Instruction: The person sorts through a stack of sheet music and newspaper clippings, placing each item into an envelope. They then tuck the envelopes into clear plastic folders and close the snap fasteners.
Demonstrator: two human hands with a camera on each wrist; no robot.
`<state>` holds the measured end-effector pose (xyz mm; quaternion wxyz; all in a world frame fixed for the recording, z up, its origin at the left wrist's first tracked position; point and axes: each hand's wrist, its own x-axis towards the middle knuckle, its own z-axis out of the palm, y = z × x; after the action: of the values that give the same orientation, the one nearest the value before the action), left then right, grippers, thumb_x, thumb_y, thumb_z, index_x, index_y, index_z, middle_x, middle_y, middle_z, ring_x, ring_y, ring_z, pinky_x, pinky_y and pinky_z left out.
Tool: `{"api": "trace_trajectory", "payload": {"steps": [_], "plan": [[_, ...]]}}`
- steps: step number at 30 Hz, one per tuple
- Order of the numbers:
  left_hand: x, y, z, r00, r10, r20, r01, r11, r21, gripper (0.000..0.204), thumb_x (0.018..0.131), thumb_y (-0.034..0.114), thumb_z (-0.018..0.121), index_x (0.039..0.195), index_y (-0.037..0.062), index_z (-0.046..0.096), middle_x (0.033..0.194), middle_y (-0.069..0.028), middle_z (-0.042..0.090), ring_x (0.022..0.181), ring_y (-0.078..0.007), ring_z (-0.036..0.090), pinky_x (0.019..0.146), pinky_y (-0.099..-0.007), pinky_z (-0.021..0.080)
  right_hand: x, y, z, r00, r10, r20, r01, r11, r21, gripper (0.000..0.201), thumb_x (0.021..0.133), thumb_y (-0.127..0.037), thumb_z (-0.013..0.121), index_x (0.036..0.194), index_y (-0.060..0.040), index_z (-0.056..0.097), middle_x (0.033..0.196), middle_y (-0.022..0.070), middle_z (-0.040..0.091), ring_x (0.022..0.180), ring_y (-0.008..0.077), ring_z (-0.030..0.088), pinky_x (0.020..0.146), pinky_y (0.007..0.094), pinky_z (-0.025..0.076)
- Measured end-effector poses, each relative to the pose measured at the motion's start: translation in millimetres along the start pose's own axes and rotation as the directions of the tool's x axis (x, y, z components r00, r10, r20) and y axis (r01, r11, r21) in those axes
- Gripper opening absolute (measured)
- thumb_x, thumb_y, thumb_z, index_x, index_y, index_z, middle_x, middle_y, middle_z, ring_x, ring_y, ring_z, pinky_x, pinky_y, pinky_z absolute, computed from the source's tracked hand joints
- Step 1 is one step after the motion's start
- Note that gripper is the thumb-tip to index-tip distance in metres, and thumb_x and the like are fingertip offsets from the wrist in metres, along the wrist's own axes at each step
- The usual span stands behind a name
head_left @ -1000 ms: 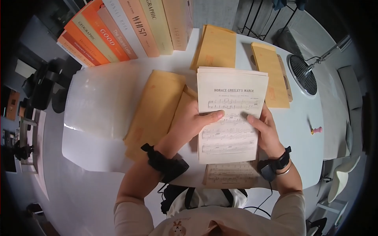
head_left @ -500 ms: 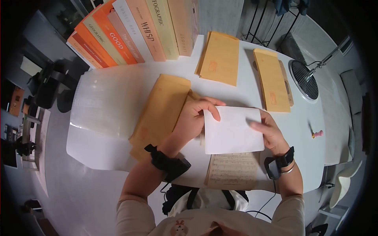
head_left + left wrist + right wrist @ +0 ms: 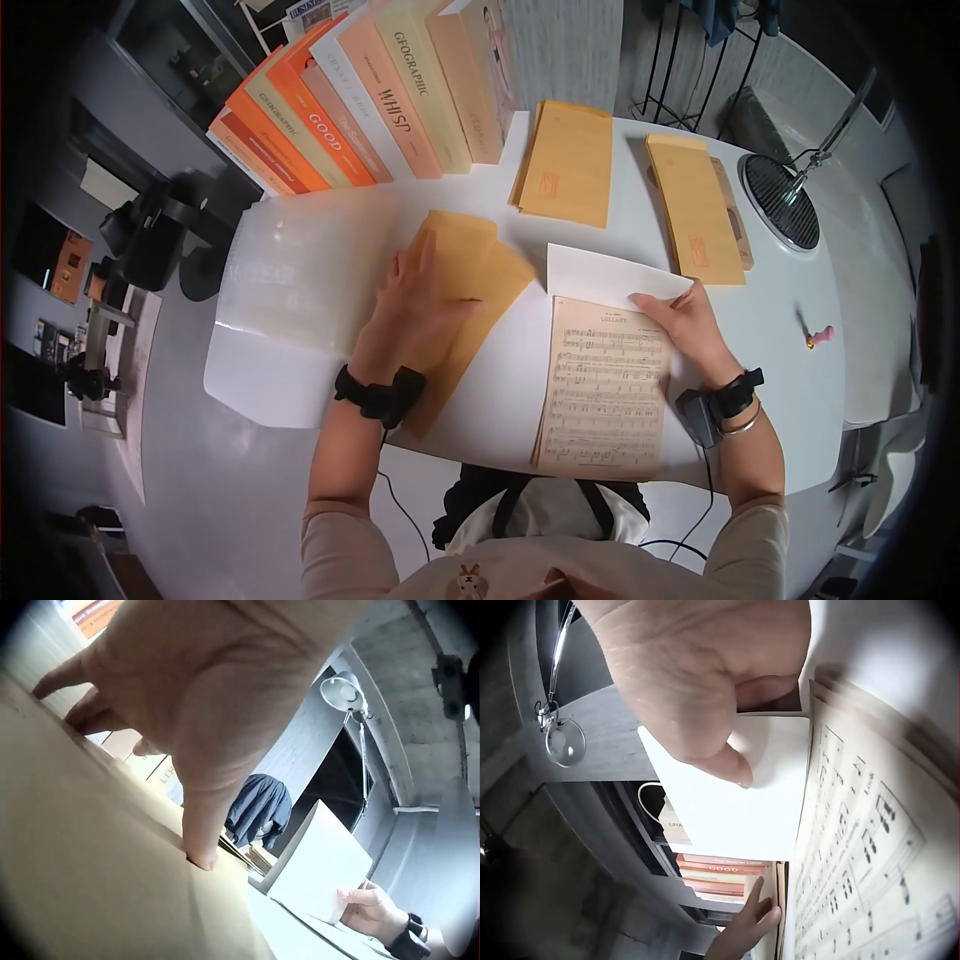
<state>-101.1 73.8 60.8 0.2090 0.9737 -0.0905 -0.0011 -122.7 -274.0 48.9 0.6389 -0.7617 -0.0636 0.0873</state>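
Observation:
In the head view the right hand pinches a folded white sheet by its right end, thumb on top. Sheet music lies just below that sheet on the table. The left hand has its fingers spread over several brown envelopes at the left. From the left wrist view, the left hand touches the envelope with its fingertips. The right wrist view shows the right hand with its thumb on the white sheet, beside the music pages.
Clear plastic sleeves lie left of the envelopes. Books stand at the back left. Two more envelope piles, one centre and one right, lie at the back. A lamp base and a small pink-handled item are at the right.
The music pages in both hands were turned or folded to show a white side. The left hand has let go and moved left onto the envelopes; the right hand still holds the white sheet.

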Motion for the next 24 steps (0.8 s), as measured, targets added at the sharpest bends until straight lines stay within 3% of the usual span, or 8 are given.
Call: {"api": "trace_trajectory", "payload": {"steps": [1, 4, 7, 10, 13, 16, 19, 24], "plan": [[0, 0, -1, 0.999, 0.045, -0.017, -0.046, 0.998, -0.052, 0.108, 0.066, 0.044, 0.077, 0.145, 0.0003, 0.017, 0.135, -0.0319, 0.034, 0.13, -0.0427, 0.031, 0.102, -0.0503, 0.034, -1, -1, -1, 1.0, -0.011, 0.003, 0.011, 1.0, -0.013, 0.024, 0.087, -0.008, 0.065, 0.107, 0.0058, 0.063, 0.096, 0.0052, 0.068, 0.085, 0.0082, 0.061, 0.075, 0.0241, 0.049], [6, 6, -2, 0.994, -0.092, 0.065, 0.093, 0.996, -0.013, 0.109, 0.065, 0.043, 0.077, 0.145, 0.0013, 0.015, 0.132, -0.0312, 0.037, 0.127, -0.0436, 0.033, 0.101, -0.0498, 0.035, 1, 2, 1, 0.985, -0.124, -0.123, 0.141, 0.98, 0.14, 0.023, 0.088, -0.009, 0.065, 0.107, 0.0048, 0.063, 0.098, 0.0048, 0.068, 0.086, 0.0082, 0.06, 0.075, 0.0244, 0.049], [4, 19, 0, 0.993, 0.022, 0.112, -0.022, 1.0, -0.004, 0.106, 0.067, 0.041, 0.076, 0.143, 0.0008, 0.015, 0.129, -0.0291, 0.04, 0.125, -0.0438, 0.036, 0.1, -0.0501, 0.035, -1, -9, 1, 0.967, -0.188, -0.174, 0.221, 0.956, 0.193, 0.024, 0.088, -0.01, 0.065, 0.107, 0.004, 0.063, 0.099, 0.0044, 0.067, 0.087, 0.0083, 0.06, 0.076, 0.0246, 0.049], [-1, 27, 13, 0.994, 0.001, 0.112, -0.016, 0.99, 0.139, 0.102, 0.067, 0.037, 0.076, 0.142, 0.0004, 0.017, 0.127, -0.029, 0.042, 0.123, -0.045, 0.038, 0.1, -0.0502, 0.036, -1, -7, -2, 0.971, -0.179, -0.157, 0.204, 0.966, 0.158, 0.023, 0.089, -0.01, 0.064, 0.108, 0.0035, 0.063, 0.1, 0.0043, 0.067, 0.088, 0.0086, 0.06, 0.077, 0.0246, 0.049], [-2, 30, 11, 0.994, 0.012, 0.108, -0.018, 0.999, 0.049, 0.098, 0.068, 0.032, 0.076, 0.141, -0.0005, 0.019, 0.127, -0.0283, 0.042, 0.122, -0.0444, 0.038, 0.099, -0.0493, 0.037, -1, -7, -2, 0.977, -0.153, -0.151, 0.179, 0.969, 0.17, 0.022, 0.089, -0.009, 0.063, 0.107, 0.0034, 0.063, 0.1, 0.0041, 0.067, 0.088, 0.0082, 0.06, 0.078, 0.0245, 0.049], [-6, 37, 2, 0.986, 0.103, 0.13, -0.099, 0.994, -0.037, 0.092, 0.069, 0.027, 0.075, 0.14, -0.001, 0.024, 0.129, -0.0263, 0.041, 0.123, -0.0426, 0.038, 0.099, -0.048, 0.038, -1, -8, -2, 0.967, -0.194, -0.166, 0.223, 0.958, 0.182, 0.023, 0.09, -0.009, 0.062, 0.11, 0.0026, 0.061, 0.099, 0.0043, 0.067, 0.088, 0.0084, 0.06, 0.078, 0.0246, 0.049], [-8, 52, -8, 0.955, 0.295, -0.021, -0.296, 0.955, -0.03, 0.088, 0.068, 0.024, 0.075, 0.139, -0.0003, 0.029, 0.13, -0.0241, 0.041, 0.123, -0.0406, 0.039, 0.1, -0.0457, 0.037, -4, -20, -3, 0.96, -0.192, -0.203, 0.235, 0.948, 0.216, 0.023, 0.092, -0.011, 0.06, 0.111, 0.002, 0.06, 0.096, 0.004, 0.066, 0.084, 0.0089, 0.061, 0.073, 0.0236, 0.05], [-10, 81, -9, 0.896, 0.441, -0.057, -0.437, 0.897, 0.071, 0.095, 0.064, 0.026, 0.079, 0.142, 0.0029, 0.029, 0.133, -0.0234, 0.039, 0.126, -0.038, 0.036, 0.102, -0.0526, 0.03, -4, -23, -14, 0.958, -0.176, -0.227, 0.227, 0.948, 0.222, 0.021, 0.093, -0.012, 0.057, 0.109, 0.0022, 0.058, 0.093, 0.0042, 0.065, 0.077, 0.0093, 0.061, 0.062, 0.0239, 0.053]]}}
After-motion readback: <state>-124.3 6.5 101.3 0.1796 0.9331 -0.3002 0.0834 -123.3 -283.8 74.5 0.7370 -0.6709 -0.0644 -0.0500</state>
